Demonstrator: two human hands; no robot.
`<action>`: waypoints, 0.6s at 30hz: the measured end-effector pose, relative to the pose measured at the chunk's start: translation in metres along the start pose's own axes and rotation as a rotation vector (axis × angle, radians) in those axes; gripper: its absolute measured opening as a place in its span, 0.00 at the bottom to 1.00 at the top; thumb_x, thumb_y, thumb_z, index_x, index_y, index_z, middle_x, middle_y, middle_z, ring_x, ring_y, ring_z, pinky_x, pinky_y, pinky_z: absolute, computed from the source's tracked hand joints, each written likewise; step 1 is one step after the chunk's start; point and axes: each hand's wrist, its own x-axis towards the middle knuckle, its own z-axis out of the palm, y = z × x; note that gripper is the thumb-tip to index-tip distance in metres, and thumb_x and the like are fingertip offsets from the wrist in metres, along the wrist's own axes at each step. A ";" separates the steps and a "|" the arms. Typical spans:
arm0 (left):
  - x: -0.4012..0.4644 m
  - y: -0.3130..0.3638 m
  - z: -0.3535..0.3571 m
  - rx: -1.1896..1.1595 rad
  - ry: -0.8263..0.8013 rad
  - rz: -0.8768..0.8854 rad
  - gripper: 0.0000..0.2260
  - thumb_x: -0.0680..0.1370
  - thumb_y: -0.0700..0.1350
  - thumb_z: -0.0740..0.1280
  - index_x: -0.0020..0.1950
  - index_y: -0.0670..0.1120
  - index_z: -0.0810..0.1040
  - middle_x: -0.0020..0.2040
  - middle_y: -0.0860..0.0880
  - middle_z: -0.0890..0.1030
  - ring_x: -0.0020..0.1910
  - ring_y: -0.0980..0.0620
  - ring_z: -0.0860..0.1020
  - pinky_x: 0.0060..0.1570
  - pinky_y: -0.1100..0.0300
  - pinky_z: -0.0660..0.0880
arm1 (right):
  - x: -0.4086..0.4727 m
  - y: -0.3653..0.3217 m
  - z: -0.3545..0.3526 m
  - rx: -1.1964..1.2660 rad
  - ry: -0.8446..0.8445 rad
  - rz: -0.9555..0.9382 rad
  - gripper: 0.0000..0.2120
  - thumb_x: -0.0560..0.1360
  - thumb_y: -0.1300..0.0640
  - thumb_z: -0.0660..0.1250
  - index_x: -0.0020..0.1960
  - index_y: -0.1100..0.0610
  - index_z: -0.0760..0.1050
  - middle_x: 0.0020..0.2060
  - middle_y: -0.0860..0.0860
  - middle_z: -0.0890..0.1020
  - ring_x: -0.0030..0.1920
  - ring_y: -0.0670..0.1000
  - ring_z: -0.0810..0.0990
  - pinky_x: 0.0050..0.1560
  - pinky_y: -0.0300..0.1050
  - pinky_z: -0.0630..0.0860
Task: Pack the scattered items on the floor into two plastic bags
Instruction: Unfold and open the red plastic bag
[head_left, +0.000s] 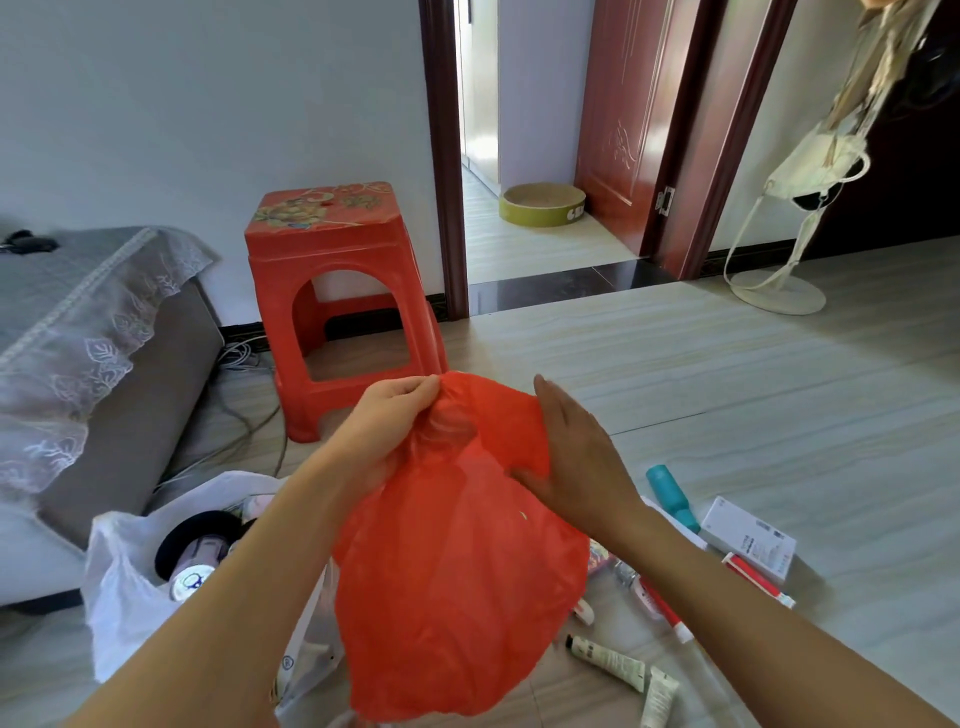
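Observation:
A red plastic bag (457, 587) hangs in the air in front of me. My left hand (387, 426) pinches its top edge, some fingers showing through the film. My right hand (582, 457) lies with straight fingers against the bag's right side, thumb pressing the plastic. On the floor at the left sits a white plastic bag (124, 587), open, with several items inside. Scattered at the right are a teal bottle (672, 496), a white box (750, 538), a red and white tube (758, 579) and two pale tubes (608, 662).
A red plastic stool (337, 291) stands just beyond the bags by the wall. A grey sofa with a lace cover (88, 353) fills the left, cables beside it. A doorway with a round yellow tray (543, 203) lies ahead; a white stand (779, 291) is far right.

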 end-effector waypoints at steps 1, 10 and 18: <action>0.000 0.001 -0.002 -0.013 -0.008 -0.010 0.10 0.80 0.42 0.60 0.47 0.42 0.80 0.35 0.46 0.79 0.30 0.54 0.78 0.32 0.64 0.78 | 0.001 0.001 -0.001 0.095 0.027 0.011 0.31 0.75 0.52 0.65 0.74 0.56 0.57 0.66 0.58 0.72 0.65 0.58 0.72 0.63 0.50 0.68; 0.018 -0.010 -0.042 0.701 0.215 0.307 0.05 0.74 0.44 0.68 0.41 0.53 0.77 0.39 0.50 0.81 0.42 0.50 0.79 0.43 0.59 0.73 | 0.014 0.017 -0.026 0.469 -0.158 0.267 0.12 0.77 0.58 0.62 0.59 0.57 0.76 0.54 0.55 0.81 0.53 0.52 0.79 0.50 0.41 0.72; 0.011 -0.035 -0.013 1.156 -0.127 0.176 0.26 0.73 0.48 0.69 0.69 0.48 0.65 0.62 0.48 0.73 0.62 0.50 0.72 0.60 0.59 0.68 | 0.011 0.018 -0.023 0.355 -0.031 0.270 0.12 0.79 0.60 0.56 0.59 0.60 0.74 0.52 0.56 0.79 0.52 0.56 0.77 0.49 0.42 0.68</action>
